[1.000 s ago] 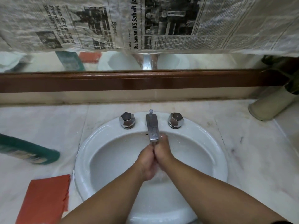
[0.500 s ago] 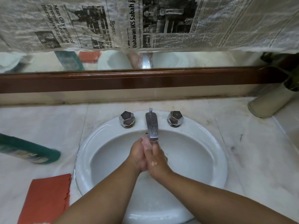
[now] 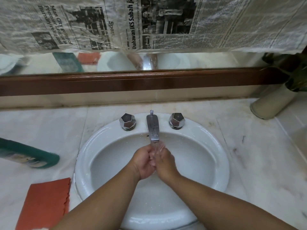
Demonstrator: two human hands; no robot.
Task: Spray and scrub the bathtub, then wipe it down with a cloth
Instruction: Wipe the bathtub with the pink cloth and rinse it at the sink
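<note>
The bathtub was not in view; the orange cloth [image 3: 44, 201] lay left of the sink [image 3: 222, 165]. Over the sink, under the running tap [image 3: 153, 130], the left hand [image 3: 142, 161] and right hand [image 3: 166, 163] pressed together, fingers loosely bent, holding nothing. It was probably a final hand-washing; next, the tap must be closed.

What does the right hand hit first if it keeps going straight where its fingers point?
Probably the chrome tap spout: the fingers of the right hand point toward its outlet. If they pass beneath it, the rear wall of the white oval basin comes next; depth is unclear.
</note>
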